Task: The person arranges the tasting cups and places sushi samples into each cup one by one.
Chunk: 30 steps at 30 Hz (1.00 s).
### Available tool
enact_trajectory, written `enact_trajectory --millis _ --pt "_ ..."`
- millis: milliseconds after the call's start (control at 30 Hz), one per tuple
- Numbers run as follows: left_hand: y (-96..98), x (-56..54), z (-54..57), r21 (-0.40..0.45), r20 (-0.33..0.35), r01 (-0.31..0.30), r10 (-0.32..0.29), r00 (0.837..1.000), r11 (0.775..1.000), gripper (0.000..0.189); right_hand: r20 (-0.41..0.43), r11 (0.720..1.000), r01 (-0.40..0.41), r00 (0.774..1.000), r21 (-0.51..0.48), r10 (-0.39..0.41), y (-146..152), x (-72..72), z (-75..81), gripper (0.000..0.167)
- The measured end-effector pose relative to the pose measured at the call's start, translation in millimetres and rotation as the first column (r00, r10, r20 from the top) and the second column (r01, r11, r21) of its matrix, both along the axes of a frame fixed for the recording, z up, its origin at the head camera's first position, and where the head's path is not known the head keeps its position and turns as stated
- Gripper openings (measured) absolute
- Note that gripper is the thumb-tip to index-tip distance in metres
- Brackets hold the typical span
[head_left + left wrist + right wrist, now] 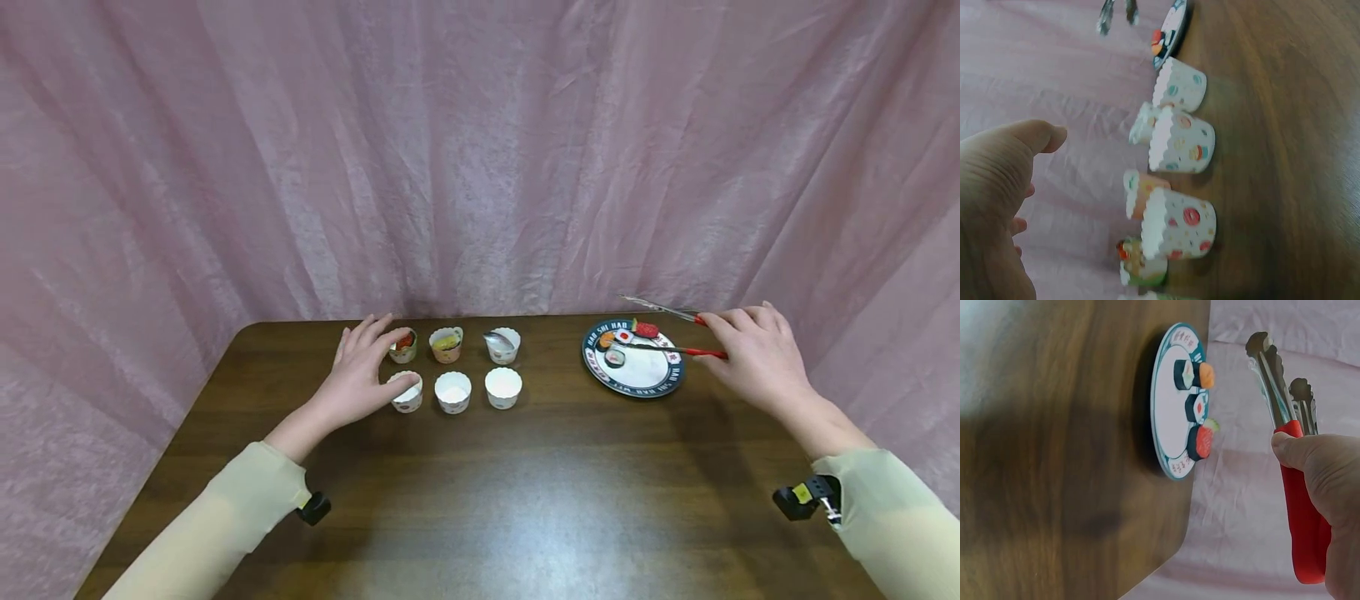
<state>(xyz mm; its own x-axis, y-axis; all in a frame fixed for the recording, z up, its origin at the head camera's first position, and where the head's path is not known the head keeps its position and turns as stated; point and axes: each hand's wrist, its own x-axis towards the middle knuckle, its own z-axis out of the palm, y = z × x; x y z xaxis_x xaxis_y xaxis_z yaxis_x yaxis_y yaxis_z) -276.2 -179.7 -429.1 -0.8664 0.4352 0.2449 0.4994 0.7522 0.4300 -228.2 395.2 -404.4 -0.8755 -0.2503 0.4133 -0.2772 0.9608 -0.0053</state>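
My right hand (pixel 761 358) grips a pair of metal tongs (pixel 1304 500) by their red handles. The tongs' arms are spread, with nothing between the tips, over a round plate (pixel 641 382) with a dark lettered rim. Several toy sushi pieces lie on it: a red-topped one (pixel 646 329), an orange-topped one (pixel 607 340), a red-centred roll (pixel 623 336) and a pale-centred roll (pixel 615 358). My left hand (pixel 358 375), fingers spread and holding nothing, is above the leftmost paper cups, partly covering the front-left cup (pixel 408 400) in the head view.
Two more white cups, the middle (pixel 453 400) and right one (pixel 503 396), complete the front row. Behind stand a green cup (pixel 402 356) with red contents, an orange cup (pixel 446 354) with yellow contents, and a white cup (pixel 504 356) with a silvery piece. A pink curtain (pixel 480 167) hangs behind the table.
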Motion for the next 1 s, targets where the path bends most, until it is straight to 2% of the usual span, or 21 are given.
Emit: enact_trajectory --millis 267,500,700,900,1000 --pt "-30.1 11.4 -5.7 0.052 -0.007 -0.048 0.049 0.999 0.997 0.085 0.01 1.0 0.02 1.0 -0.005 -0.02 10.6 8.1 -3.2 0.064" --pt "-49.4 14.5 -15.8 0.066 0.004 -0.12 0.12 0.993 0.991 0.093 0.013 0.999 0.046 0.999 0.003 -0.046 22.1 13.2 -3.6 0.066" --pt "-67.6 12.5 -36.0 0.077 0.065 -0.204 0.199 0.978 0.976 0.095 0.044 0.997 0.08 0.996 0.002 -0.08 35.3 14.3 -8.4 0.062" --pt "-80.4 4.6 -62.8 0.05 0.136 -0.285 0.276 0.951 0.957 0.098 0.073 0.993 0.114 0.991 0.025 -0.115 47.4 14.8 -13.9 0.061" --pt "-84.3 2.0 -72.6 0.045 0.176 -0.314 0.302 0.937 0.948 0.099 0.083 0.992 0.118 0.989 0.043 -0.121 52.8 14.4 -15.8 0.059"
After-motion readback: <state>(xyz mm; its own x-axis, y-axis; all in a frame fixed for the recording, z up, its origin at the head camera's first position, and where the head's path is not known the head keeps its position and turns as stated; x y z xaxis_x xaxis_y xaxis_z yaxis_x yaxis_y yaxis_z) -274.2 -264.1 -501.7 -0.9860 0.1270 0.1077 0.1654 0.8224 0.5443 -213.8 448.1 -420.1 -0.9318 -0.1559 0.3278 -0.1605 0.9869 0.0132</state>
